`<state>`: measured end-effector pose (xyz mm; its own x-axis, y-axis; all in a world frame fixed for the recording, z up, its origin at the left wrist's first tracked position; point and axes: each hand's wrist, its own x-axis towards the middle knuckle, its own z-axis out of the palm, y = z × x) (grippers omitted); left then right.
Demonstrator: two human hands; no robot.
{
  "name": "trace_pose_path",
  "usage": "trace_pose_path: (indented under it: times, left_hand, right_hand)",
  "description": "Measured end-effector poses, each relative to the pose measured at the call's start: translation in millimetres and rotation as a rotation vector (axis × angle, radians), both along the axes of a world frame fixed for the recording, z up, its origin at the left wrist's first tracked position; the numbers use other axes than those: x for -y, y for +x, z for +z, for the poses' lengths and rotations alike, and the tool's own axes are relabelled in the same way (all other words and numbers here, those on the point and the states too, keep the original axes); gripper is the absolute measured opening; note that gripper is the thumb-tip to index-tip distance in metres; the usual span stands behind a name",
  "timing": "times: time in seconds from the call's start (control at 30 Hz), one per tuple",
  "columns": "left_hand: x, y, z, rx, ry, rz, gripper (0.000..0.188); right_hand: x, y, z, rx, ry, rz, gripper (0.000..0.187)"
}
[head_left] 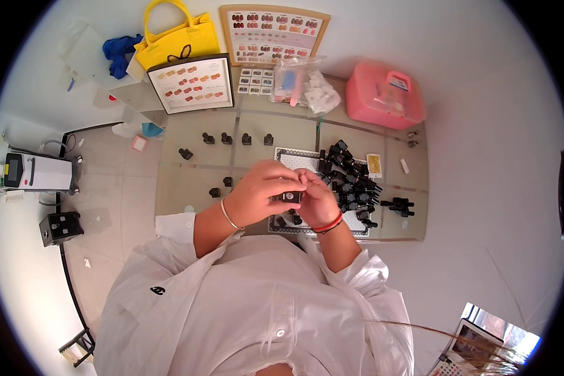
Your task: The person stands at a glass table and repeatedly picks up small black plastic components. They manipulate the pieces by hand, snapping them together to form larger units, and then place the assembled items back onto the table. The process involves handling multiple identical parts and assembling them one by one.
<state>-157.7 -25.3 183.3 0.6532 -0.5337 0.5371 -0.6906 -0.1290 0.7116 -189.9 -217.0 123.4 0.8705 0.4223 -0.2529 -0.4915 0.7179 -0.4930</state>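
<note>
Both my hands meet above the front middle of a glass table (188,188). My left hand (257,191) and my right hand (316,197) together pinch one small black bottle (289,197) between their fingertips. Under them lies a white mat with a patterned border (294,155). A heap of several small black bottles (351,178) covers the mat's right side. More black bottles (235,138) stand in a row further back on the glass, and two others (219,188) stand just left of my left hand.
A pink plastic case (385,94) sits at the table's back right. Nail colour charts (191,83) lean at the back beside a yellow bag (172,39) and a clear packet (297,78). A white machine (37,172) and a small black box (61,227) stand at left.
</note>
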Motion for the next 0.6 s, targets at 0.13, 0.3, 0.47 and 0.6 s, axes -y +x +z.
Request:
trace_pose_path:
  times: [0.13,0.3,0.47,0.6]
  left_hand:
    - [-3,-1,-1,-0.029,-0.024,-0.021,0.04]
    - [-2,-4,4,-0.137,-0.079,-0.121,0.034]
    - [-3,-3,1,-0.149,-0.079,-0.191,0.036]
    - [-6,-6,-2,-0.216,-0.051,-0.163,0.04]
  right_hand:
    - [-17,-14,-9,0.026,0.133,0.102,0.036]
    - [-18,-23,-17,0.016,0.169,0.113,0.05]
    - [-22,-26,-11,0.001,0.131,0.106,0.044]
    - [-19,-31,-21,-0.07,0.053,0.148,0.023]
